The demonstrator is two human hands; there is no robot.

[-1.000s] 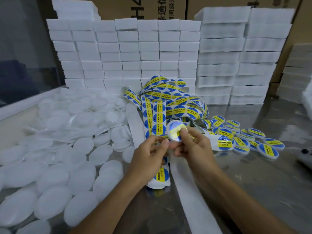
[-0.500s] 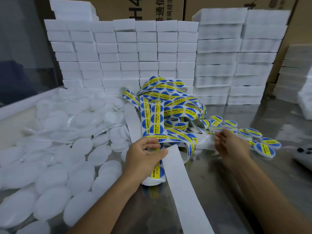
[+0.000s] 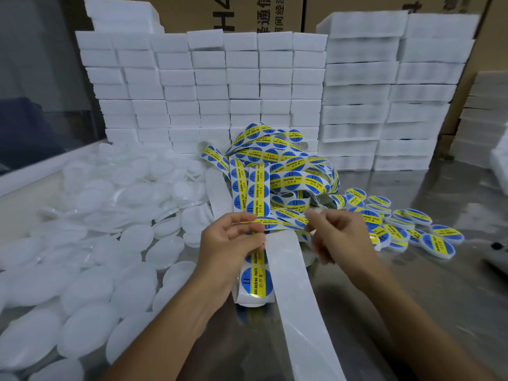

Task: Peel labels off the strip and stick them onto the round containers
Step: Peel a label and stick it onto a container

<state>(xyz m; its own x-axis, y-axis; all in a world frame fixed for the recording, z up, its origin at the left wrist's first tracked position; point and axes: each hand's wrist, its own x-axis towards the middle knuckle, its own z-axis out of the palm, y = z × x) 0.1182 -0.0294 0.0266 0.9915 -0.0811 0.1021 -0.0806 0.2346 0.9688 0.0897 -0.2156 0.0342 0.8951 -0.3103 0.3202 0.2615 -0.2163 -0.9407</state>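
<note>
My left hand [image 3: 229,243] pinches the label strip [image 3: 270,222] just in front of the tangled heap of labels [image 3: 277,166]. My right hand [image 3: 336,235] is blurred beside it; whether it grips the strip, I cannot tell. Bare containers [image 3: 90,243] lie left of the heap, labelled ones [image 3: 412,226] to its right.

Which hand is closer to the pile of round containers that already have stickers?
Right. The right hand is just beside the labelled containers; the left hand grips the label strip, farther left.

Both forearms are bare from the frame's lower edge up to the wrists. The left hand [image 3: 229,244] and right hand [image 3: 339,237] wear no gloves, rings or watch.
</note>
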